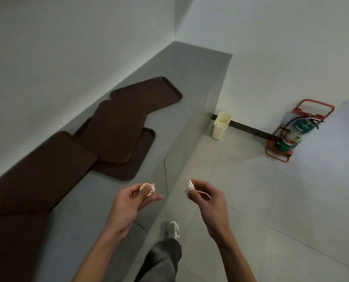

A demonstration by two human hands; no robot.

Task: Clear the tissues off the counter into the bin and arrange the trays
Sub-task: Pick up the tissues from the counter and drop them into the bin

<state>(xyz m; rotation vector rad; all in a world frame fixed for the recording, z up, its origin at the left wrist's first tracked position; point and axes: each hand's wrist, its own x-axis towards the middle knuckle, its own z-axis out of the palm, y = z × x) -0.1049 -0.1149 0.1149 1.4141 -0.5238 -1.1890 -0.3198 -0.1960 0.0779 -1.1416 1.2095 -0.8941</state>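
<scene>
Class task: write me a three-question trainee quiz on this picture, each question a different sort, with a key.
1. True or false: the left hand and the right hand each pinch a crumpled white tissue.
2. The cream plastic bin stands: A) on the floor beyond the grey counter; B) on the counter; C) on a chair.
3. How do the dark brown plastic trays lie on the counter?
Key: 1 true; 2 A; 3 overlapping untidily, not squarely stacked.
</scene>
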